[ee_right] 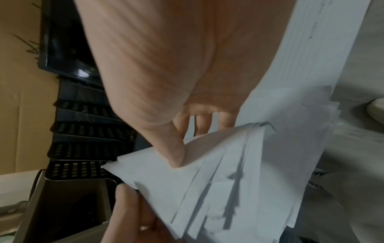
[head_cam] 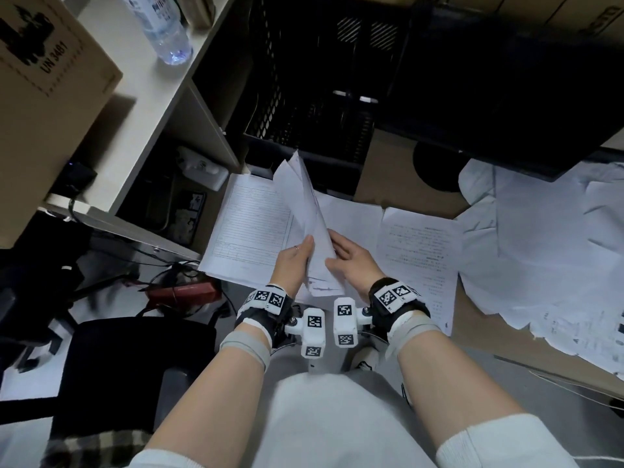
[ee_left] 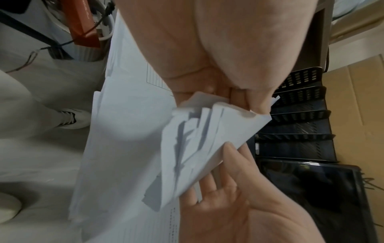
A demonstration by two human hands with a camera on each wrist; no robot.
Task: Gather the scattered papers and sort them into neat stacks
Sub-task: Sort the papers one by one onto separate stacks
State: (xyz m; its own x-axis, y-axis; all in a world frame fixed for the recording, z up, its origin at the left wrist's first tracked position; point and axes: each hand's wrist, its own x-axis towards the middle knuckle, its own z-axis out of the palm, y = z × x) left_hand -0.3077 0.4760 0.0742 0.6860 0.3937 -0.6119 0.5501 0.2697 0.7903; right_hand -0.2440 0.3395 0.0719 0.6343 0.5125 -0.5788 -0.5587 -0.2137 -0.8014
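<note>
**Papers held between both hands above the floor**

Papers (head_cam: 305,211) form a loose, uneven bundle raised on edge over the floor, its top corner pointing toward the black stacked tray (head_cam: 304,106). The left hand (head_cam: 292,261) grips the bundle's left side near the lower end, thumb and fingers curled against the sheets; in the left wrist view the sheet edges fan out unevenly below the fingers (ee_left: 239,102). The right hand (head_cam: 351,261) lies along the right side, fingers nearly straight behind the sheets, with the thumb (ee_right: 176,152) pressing on the front sheet. Below the bundle, a lined form (head_cam: 250,231) lies flat on the floor to the left, and a printed page (head_cam: 418,251) lies flat to the right. Farther right, a spread of crumpled sheets (head_cam: 547,238) overlaps on brown cardboard (head_cam: 388,177). A shelf unit (head_cam: 162,106) stands at left, carrying a cardboard box (head_cam: 44,106) and a water bottle (head_cam: 162,25). Both wrists carry marker-covered bands (head_cam: 266,298). A black chair seat (head_cam: 135,366) sits at lower left, near a red object (head_cam: 184,292) among cables.
</note>
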